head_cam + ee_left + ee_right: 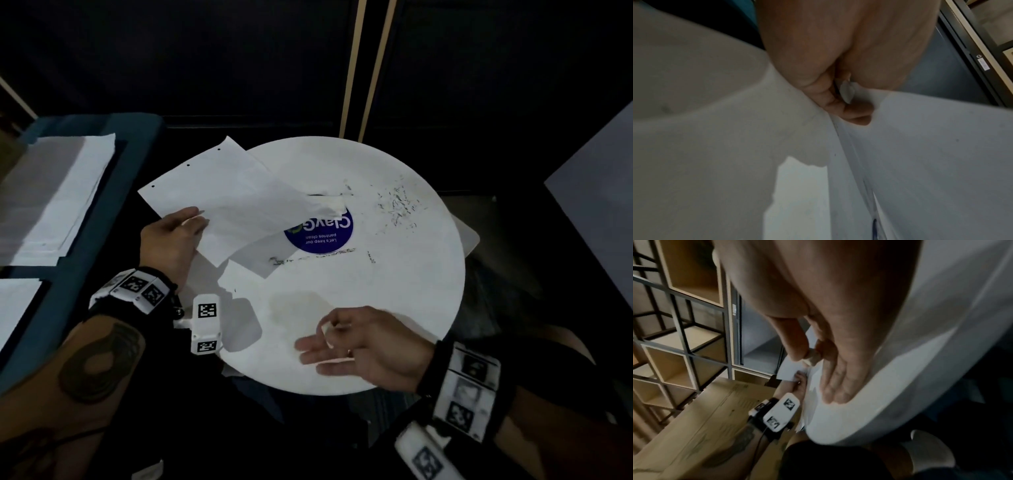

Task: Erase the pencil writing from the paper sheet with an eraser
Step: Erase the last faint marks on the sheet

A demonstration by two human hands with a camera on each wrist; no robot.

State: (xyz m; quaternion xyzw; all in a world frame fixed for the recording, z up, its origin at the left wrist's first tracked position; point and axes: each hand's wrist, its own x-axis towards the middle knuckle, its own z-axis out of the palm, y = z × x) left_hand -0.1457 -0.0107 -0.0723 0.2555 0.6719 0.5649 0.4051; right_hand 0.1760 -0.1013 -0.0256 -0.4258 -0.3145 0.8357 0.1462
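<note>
— Where's the paper sheet point(222, 198)?
— Left hand point(171, 240) pinches its near edge, lifting it off the round table point(394, 291) (left side).
— And the eraser point(330, 330)?
— Right hand point(370, 346) pinches it between thumb and forefinger, near edge.

A round white tabletop point(394, 308) is seen in dim light, with a blue round sticker point(322, 236) at its centre. Dark wall panels point(205, 58) with pale vertical strips point(352, 68) stand behind. An open grid shelf unit point(680, 337) is shown in the right wrist view.
</note>
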